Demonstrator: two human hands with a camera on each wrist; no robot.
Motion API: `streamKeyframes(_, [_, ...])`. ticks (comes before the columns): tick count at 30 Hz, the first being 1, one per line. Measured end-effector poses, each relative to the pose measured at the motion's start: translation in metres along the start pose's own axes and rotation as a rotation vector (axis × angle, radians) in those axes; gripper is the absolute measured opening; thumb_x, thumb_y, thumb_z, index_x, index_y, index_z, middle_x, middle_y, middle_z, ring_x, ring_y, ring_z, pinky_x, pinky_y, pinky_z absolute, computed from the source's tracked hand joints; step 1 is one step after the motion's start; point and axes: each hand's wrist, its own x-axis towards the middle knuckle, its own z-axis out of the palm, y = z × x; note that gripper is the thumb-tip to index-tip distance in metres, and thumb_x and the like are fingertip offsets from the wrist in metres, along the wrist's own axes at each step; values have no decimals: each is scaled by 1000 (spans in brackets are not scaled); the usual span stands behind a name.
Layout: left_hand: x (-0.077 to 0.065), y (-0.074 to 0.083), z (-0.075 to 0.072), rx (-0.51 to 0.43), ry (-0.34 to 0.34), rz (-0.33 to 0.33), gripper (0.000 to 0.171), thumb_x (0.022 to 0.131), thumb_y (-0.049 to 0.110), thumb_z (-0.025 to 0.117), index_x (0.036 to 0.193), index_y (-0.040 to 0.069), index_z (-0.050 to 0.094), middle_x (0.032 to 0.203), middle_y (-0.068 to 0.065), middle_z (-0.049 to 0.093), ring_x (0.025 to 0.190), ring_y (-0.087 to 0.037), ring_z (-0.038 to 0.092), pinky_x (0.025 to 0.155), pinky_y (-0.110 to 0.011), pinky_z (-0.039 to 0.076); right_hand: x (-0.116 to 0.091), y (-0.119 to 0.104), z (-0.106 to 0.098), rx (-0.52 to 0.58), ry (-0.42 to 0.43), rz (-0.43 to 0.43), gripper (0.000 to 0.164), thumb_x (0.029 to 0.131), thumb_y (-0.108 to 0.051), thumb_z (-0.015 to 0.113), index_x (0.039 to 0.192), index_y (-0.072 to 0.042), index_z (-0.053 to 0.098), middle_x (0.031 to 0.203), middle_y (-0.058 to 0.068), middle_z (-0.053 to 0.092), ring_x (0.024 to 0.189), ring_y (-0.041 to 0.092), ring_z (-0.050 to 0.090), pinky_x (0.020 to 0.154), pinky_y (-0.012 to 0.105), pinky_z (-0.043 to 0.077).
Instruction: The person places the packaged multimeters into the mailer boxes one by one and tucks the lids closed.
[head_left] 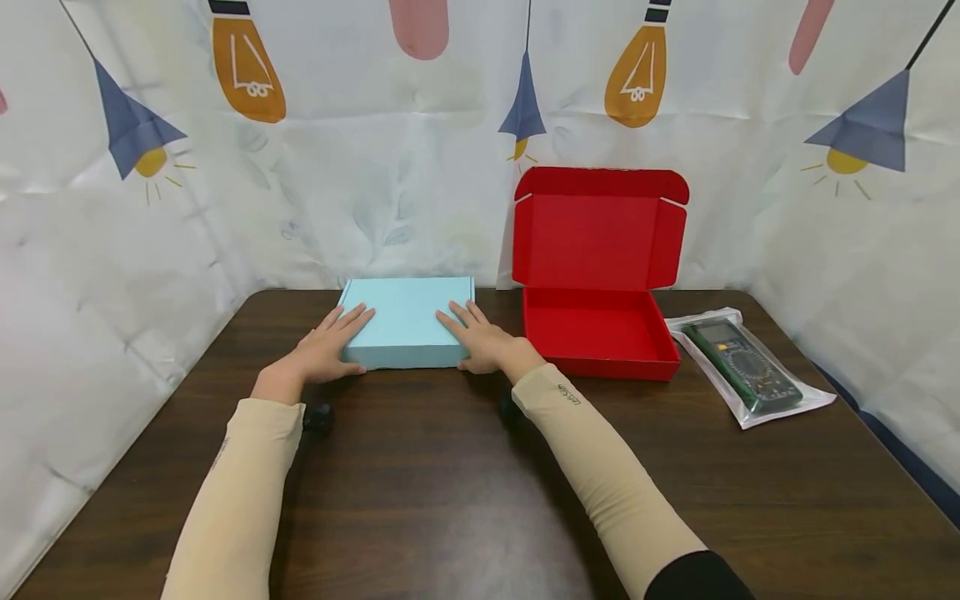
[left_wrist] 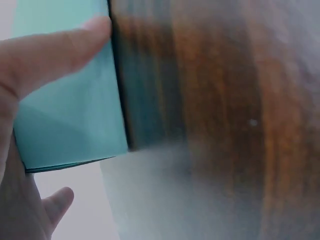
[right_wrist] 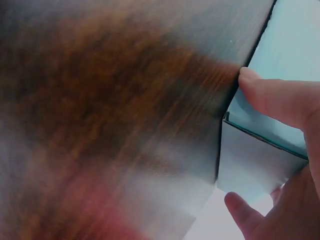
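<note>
A closed light blue cardboard box (head_left: 412,312) lies flat on the dark wooden table. My left hand (head_left: 318,346) rests on its left end with fingers spread over the top edge. At the right end, my right hand (head_left: 486,340) lies in much the same way. In the left wrist view the thumb (left_wrist: 60,56) presses on the front face of the box (left_wrist: 75,120), and the other fingers are mostly out of sight. The right wrist view has the right thumb (right_wrist: 275,97) on the front face, with fingers partly hidden beside the end wall.
An open red box (head_left: 600,367) stands to the right of the blue one, lid raised against the patterned curtain (head_left: 442,150). Further right lies a digital multimeter (head_left: 746,367) in a clear plastic bag. The table (head_left: 435,483) ends at the curtain behind.
</note>
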Motion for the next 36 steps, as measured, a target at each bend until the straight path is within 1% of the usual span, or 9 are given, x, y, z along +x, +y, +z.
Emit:
streamKeyframes(6, [0, 2, -2, -8, -16, 15, 93, 94, 15, 75, 165, 8, 15, 170, -17, 6, 153, -46, -4, 107, -82, 11, -2, 1, 0, 6, 9, 2, 97, 98, -19, 70, 167, -21, 2, 172, 5, -8, 156, 31, -9, 105, 36, 48])
streamKeyframes(13, [-1, 3, -5, 42, 28, 28, 90, 95, 14, 75, 164, 5, 18, 169, -19, 11, 153, -47, 1, 107, -78, 23, 1, -2, -3, -7, 15, 4, 95, 100, -18, 68, 167, -20, 1, 172, 4, -8, 156, 30, -10, 102, 33, 50])
streamKeyframes(16, [0, 5, -7, 55, 39, 27, 89, 95, 14, 75, 163, 5, 19, 169, -19, 12, 153, -46, 3, 107, -78, 22, 1, -3, -5, -17, 19, 13, 95, 100, -18, 68, 167, -20, 1, 172, 5, -8, 156, 30, -9, 105, 34, 48])
streamKeyframes(20, [2, 4, -8, 72, 31, 14, 89, 96, 15, 74, 164, 7, 18, 169, -18, 12, 153, -45, 3, 109, -77, 20, 2, -4, -7, -8, 13, 14, 95, 100, -18, 68, 167, -20, 0, 172, 5, -8, 156, 31, -10, 105, 35, 48])
streamKeyframes(23, [2, 2, -8, 54, 19, 9, 90, 96, 16, 74, 165, 9, 16, 170, -17, 9, 154, -45, 1, 108, -78, 18, 2, -4, -7, 4, 19, 8, 93, 100, -20, 68, 167, -20, 2, 172, 5, -7, 156, 31, -10, 108, 37, 46])
streamKeyframes(27, [0, 0, -7, 3, -3, 6, 94, 94, 19, 76, 165, 10, 15, 171, -16, 7, 154, -45, -3, 106, -80, 20, 2, -3, -3, 16, 30, -2, 91, 101, -32, 66, 167, -21, 5, 172, 6, -4, 156, 32, -7, 115, 43, 39])
streamKeyframes(30, [-1, 0, -5, -19, -14, -1, 95, 94, 24, 77, 165, 9, 15, 171, -16, 7, 154, -45, -4, 105, -80, 21, 2, -2, 0, 24, 33, -4, 91, 100, -38, 66, 167, -21, 6, 172, 6, -3, 156, 32, -7, 116, 44, 36])
streamKeyframes(33, [-1, 2, -4, -22, -11, -2, 93, 95, 28, 75, 165, 9, 16, 170, -16, 7, 154, -45, -4, 106, -80, 19, 2, -1, 2, 30, 40, 1, 92, 100, -35, 67, 167, -22, 6, 172, 6, -3, 156, 32, -7, 116, 44, 37])
streamKeyframes(36, [-1, 3, -3, -24, -2, 4, 91, 96, 26, 75, 164, 8, 18, 170, -17, 8, 154, -45, -3, 107, -80, 19, 1, -1, 3, 25, 45, 7, 92, 99, -31, 68, 167, -21, 6, 172, 5, -3, 156, 31, -7, 115, 43, 38])
